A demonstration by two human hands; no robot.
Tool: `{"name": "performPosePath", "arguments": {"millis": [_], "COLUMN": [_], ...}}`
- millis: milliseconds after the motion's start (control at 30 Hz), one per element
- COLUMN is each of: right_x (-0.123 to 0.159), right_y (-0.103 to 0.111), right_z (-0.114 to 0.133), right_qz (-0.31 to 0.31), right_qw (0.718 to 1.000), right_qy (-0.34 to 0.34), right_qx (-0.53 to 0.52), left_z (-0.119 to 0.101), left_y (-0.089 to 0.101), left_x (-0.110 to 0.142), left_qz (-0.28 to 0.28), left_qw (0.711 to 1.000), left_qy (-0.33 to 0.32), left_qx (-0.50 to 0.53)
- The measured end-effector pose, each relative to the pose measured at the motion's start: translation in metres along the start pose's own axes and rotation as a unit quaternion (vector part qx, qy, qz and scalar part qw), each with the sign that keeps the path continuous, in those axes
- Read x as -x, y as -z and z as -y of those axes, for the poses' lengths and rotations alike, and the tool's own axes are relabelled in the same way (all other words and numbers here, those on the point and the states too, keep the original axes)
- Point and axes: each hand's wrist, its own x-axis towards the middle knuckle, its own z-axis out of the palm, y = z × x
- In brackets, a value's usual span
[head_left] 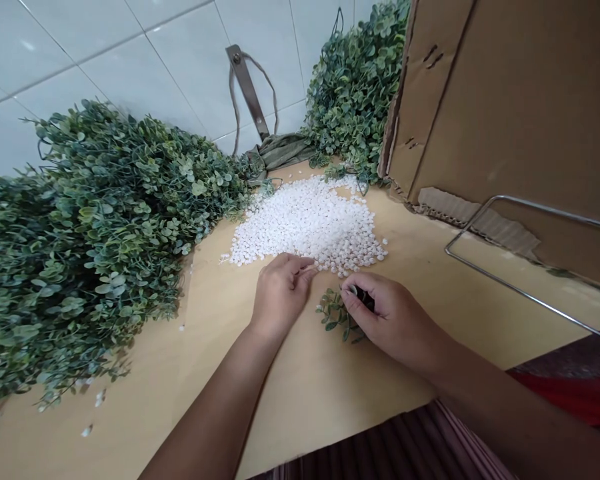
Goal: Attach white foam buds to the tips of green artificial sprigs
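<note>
A heap of small white pieces (305, 223), bead-like and too small to name, lies spread on the tan board. At its front edge is my left hand (280, 290), thumb and fingers pinched together. Whatever is between those fingertips is too small to make out. Just to the right, my right hand (390, 313) is closed around the stem end of a sprig of artificial green leaves (336, 315). The sprig's leaves hang out to the left of the fingers, low over the board. Part of its stem is hidden by the hand.
A large pile of artificial greenery (105, 227) fills the left side; another bunch (357, 87) stands at the back. A cardboard box (520, 120) rises at right, with a bent metal wire frame (510, 287) before it. Behind the heap lies green cloth (285, 152) against the tiled wall (180, 67).
</note>
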Motion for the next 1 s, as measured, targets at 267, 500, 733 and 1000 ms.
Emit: {"name": "performPosePath", "arguments": {"millis": [267,500,733,1000], "right_x": [0.000,0.000,0.000,-0.001], "right_y": [-0.001,-0.002,-0.002,0.000], "right_z": [-0.003,-0.003,-0.004,-0.003], "right_qz": [-0.010,-0.008,-0.007,-0.011], "right_qw": [0.999,0.998,0.998,0.990], "right_qy": [-0.022,-0.037,-0.035,-0.059], "right_qx": [-0.021,-0.045,-0.048,-0.124], "left_z": [-0.007,-0.010,-0.010,-0.020], "left_y": [0.000,0.004,0.005,0.006], "left_x": [-0.002,0.001,0.002,0.008], "left_qz": [0.046,0.058,0.057,0.085], "left_qw": [0.973,0.957,0.989,0.828], "left_qy": [-0.054,-0.054,0.021,0.273], "left_qx": [-0.222,-0.278,-0.132,0.483]}}
